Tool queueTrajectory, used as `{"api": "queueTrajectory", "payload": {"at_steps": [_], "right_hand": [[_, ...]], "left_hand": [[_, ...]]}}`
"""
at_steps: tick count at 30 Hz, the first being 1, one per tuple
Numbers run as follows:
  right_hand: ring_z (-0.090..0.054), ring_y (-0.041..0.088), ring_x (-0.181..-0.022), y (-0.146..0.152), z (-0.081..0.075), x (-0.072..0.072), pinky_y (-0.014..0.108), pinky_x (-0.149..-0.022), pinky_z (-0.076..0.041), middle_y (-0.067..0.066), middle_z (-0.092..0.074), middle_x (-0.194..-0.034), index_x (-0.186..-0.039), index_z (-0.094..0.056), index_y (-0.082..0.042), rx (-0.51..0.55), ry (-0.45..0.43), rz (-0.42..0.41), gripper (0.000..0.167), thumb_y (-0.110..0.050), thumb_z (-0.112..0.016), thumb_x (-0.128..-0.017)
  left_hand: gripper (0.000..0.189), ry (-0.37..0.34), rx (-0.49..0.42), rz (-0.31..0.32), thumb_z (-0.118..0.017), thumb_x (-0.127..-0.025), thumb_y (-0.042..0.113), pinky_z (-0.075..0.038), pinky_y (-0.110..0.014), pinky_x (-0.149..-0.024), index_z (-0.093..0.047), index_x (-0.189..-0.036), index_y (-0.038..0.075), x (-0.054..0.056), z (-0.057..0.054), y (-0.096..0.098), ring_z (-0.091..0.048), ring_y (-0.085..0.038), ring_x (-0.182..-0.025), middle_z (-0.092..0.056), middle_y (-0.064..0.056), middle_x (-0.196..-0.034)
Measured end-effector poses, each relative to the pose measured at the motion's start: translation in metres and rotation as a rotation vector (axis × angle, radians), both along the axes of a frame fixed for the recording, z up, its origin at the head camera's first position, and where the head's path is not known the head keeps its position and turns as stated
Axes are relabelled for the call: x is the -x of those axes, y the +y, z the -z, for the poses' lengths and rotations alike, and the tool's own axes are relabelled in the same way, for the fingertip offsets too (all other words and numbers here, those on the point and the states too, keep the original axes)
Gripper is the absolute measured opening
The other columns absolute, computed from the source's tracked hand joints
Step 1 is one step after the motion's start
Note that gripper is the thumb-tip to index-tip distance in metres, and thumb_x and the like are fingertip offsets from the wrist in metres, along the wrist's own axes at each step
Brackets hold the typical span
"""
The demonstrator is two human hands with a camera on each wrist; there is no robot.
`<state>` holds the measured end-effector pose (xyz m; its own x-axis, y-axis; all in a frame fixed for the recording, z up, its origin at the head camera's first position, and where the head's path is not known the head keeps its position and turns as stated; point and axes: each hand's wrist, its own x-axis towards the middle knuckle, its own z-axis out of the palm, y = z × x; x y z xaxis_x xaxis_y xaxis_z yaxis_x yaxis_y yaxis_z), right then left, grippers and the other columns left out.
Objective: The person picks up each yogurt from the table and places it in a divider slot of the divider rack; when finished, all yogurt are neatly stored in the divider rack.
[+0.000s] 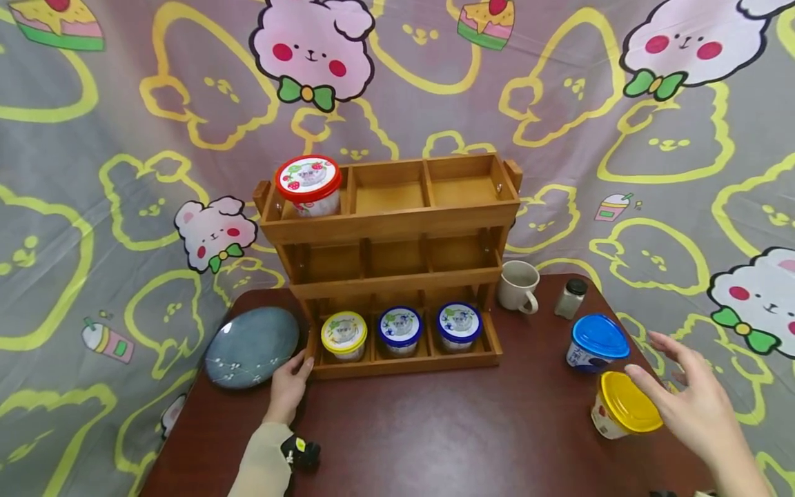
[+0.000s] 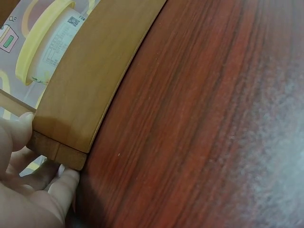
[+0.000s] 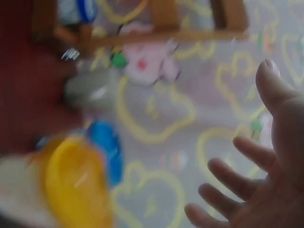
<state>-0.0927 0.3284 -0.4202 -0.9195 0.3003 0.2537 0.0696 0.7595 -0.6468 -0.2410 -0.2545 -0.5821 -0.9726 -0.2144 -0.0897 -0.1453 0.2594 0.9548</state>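
Observation:
A three-tier wooden rack [image 1: 390, 225] stands on the table. My left hand [image 1: 290, 390] holds its lower left front corner; in the left wrist view the thumb lies on the top edge and the fingers [image 2: 65, 190] at the end of the wood. In the bottom tier sit a yellow-lidded tub [image 1: 344, 335] and two blue-lidded tubs [image 1: 400, 331]. A red-lidded tub [image 1: 308, 185] is in the top left compartment. My right hand [image 1: 695, 404], fingers spread and holding nothing, is beside a tub with a bright yellow lid [image 1: 630, 402]. Behind that is a bright blue-lidded tub [image 1: 598, 338].
Left of the rack lies a blue-grey plate [image 1: 252, 347] with a blossom pattern. To its right stand a pale mug [image 1: 517, 285] and a small black-capped jar [image 1: 571, 299]. A patterned cloth [image 1: 683, 159] hangs behind and around the dark red-brown table [image 1: 422, 435].

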Motion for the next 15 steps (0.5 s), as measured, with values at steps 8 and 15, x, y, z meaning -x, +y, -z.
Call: {"api": "queueTrajectory", "payload": {"at_steps": [8,15], "right_hand": [[-0.030,0.060,-0.120,0.040,0.058,-0.015,0.067,-0.095,-0.038,0.043,-0.024,-0.143,-0.151,-0.013,0.013,0.046,-0.080,0.030,0.089,-0.029,-0.068,-0.095],[-0.028,0.065,-0.125,0.047,0.090,-0.019,0.042,-0.100,-0.046,0.045,-0.012,-0.148,-0.154,0.010,0.002,0.247,-0.149,0.052,0.103,-0.029,-0.068,-0.095]], "left_hand": [[0.051,-0.008,0.016,-0.002,-0.057,-0.102,0.020,-0.025,-0.052,-0.115,-0.045,-0.145,-0.004,0.001,0.001,0.000,-0.028,-0.039,-0.142,-0.040,-0.025,-0.150],[0.052,-0.011,0.014,0.004,-0.056,-0.103,0.022,-0.027,-0.052,-0.115,-0.044,-0.145,-0.005,0.000,0.000,0.002,-0.031,-0.039,-0.141,-0.041,-0.026,-0.149]]}}
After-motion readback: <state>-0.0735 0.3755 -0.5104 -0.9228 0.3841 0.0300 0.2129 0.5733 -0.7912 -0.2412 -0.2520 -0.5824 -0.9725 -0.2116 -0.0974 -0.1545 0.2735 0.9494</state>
